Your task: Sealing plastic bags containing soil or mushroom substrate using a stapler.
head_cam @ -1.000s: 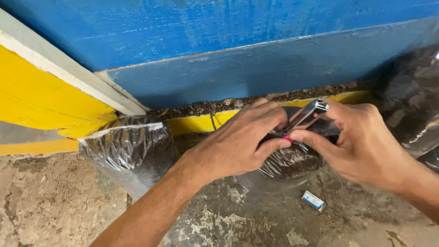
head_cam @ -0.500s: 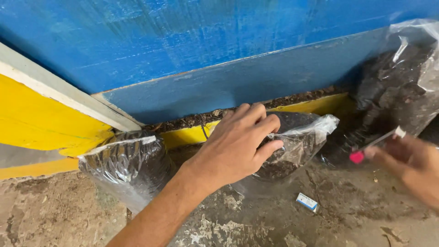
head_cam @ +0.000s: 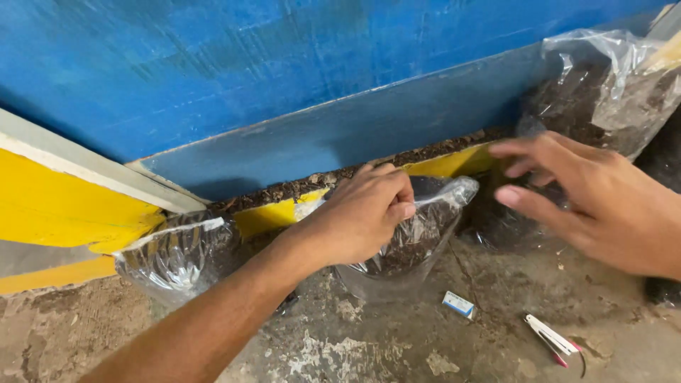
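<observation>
Down went the stapler (head_cam: pixel 555 338): half a second before it was in the right hand (head_cam: pixel 596 209), and now it lay on the rough concrete floor (head_cam: pixel 340 347), near a small box (head_cam: pixel 459 304). That hand was free and spread open, fingers reaching toward the dark bag (head_cam: pixel 504 220) by the wall, holding nothing. The left hand (head_cam: pixel 362 216) stayed curled over the top of the clear plastic bag (head_cam: pixel 411 241), pinching its mouth against the yellow ledge (head_cam: pixel 277 213). So the fastening tool was out of play while the bag's mouth stayed held. That bag held dark soil; another clear bag (head_cam: pixel 177 255) sat left, its contents hard to make out, and a large soil-filled bag (head_cam: pixel 603 92) leaned against the blue wall (head_cam: pixel 284 64).
</observation>
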